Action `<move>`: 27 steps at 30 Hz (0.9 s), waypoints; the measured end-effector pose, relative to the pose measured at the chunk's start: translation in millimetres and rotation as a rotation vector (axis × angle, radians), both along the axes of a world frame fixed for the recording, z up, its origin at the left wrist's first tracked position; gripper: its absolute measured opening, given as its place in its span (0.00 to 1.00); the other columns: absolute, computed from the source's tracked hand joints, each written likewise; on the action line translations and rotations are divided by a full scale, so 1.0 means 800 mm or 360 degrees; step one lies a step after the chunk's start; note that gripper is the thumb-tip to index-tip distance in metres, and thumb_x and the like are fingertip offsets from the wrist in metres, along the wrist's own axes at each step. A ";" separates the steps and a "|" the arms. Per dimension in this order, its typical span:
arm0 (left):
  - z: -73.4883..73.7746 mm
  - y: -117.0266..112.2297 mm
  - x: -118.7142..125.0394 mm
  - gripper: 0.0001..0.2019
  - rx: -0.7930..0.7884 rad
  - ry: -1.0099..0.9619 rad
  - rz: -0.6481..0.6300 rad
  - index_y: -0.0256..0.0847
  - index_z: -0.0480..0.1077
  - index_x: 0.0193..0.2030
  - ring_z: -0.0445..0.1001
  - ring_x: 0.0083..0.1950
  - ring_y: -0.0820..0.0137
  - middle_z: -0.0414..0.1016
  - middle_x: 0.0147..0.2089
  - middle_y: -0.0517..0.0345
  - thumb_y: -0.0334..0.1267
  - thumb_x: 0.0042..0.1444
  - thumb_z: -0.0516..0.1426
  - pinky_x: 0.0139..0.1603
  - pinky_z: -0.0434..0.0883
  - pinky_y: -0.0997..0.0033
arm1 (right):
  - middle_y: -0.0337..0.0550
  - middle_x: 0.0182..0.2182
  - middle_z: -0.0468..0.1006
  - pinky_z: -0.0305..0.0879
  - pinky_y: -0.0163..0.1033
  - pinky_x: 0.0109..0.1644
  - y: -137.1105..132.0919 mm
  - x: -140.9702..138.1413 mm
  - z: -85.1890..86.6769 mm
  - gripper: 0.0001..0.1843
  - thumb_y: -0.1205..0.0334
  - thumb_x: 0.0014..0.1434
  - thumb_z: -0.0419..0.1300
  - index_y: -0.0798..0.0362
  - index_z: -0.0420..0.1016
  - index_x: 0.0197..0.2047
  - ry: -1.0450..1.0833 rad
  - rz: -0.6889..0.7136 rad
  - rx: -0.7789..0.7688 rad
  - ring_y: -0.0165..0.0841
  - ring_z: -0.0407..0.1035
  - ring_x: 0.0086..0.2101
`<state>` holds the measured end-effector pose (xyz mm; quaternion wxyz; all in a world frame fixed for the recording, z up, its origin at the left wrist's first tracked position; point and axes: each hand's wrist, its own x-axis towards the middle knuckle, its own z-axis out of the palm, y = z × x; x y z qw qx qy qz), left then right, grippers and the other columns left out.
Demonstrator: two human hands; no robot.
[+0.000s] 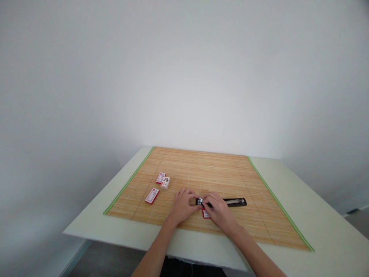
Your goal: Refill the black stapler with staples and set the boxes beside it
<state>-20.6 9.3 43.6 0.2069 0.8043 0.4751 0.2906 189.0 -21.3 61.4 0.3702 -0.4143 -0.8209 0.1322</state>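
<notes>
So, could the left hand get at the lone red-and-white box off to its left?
Probably yes: only mat lies between the left hand and the lone red-and-white box, though the hand would likely have to leave the black stapler first.

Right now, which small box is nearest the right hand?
The red-and-white box partly hidden by the right hand; the other three boxes lie left of the left hand.

Stapler (236,203), one, black, metal track showing; on bamboo mat (201,169), green-edged, atop white table (288,188). Left hand (183,207): thumb and fingers about the stapler's left end. Right hand (219,211): fingertips near that end, exact grip unclear. Small boxes (152,196): three at left, one partly behind right hand.
</notes>
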 end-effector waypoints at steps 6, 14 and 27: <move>-0.002 0.001 0.000 0.16 -0.0002 0.0010 0.0018 0.57 0.79 0.49 0.69 0.55 0.59 0.76 0.50 0.60 0.55 0.55 0.66 0.56 0.61 0.57 | 0.43 0.37 0.79 0.68 0.44 0.48 0.022 0.012 0.016 0.05 0.66 0.65 0.63 0.47 0.79 0.41 0.0015 0.0080 -0.0214 0.39 0.73 0.41; 0.000 0.001 -0.001 0.17 -0.0005 0.0005 -0.0003 0.58 0.78 0.50 0.69 0.55 0.60 0.76 0.51 0.61 0.54 0.54 0.68 0.56 0.61 0.59 | 0.42 0.35 0.80 0.69 0.40 0.46 0.040 0.017 0.014 0.03 0.66 0.61 0.66 0.48 0.80 0.36 0.0013 0.0183 -0.0347 0.36 0.73 0.39; 0.005 -0.001 0.001 0.16 -0.0046 0.0058 0.0010 0.58 0.79 0.50 0.68 0.56 0.59 0.76 0.52 0.61 0.52 0.55 0.67 0.57 0.61 0.57 | 0.45 0.39 0.77 0.69 0.46 0.49 0.008 0.000 0.008 0.07 0.68 0.67 0.58 0.49 0.74 0.36 -0.0030 0.0088 -0.0055 0.39 0.70 0.43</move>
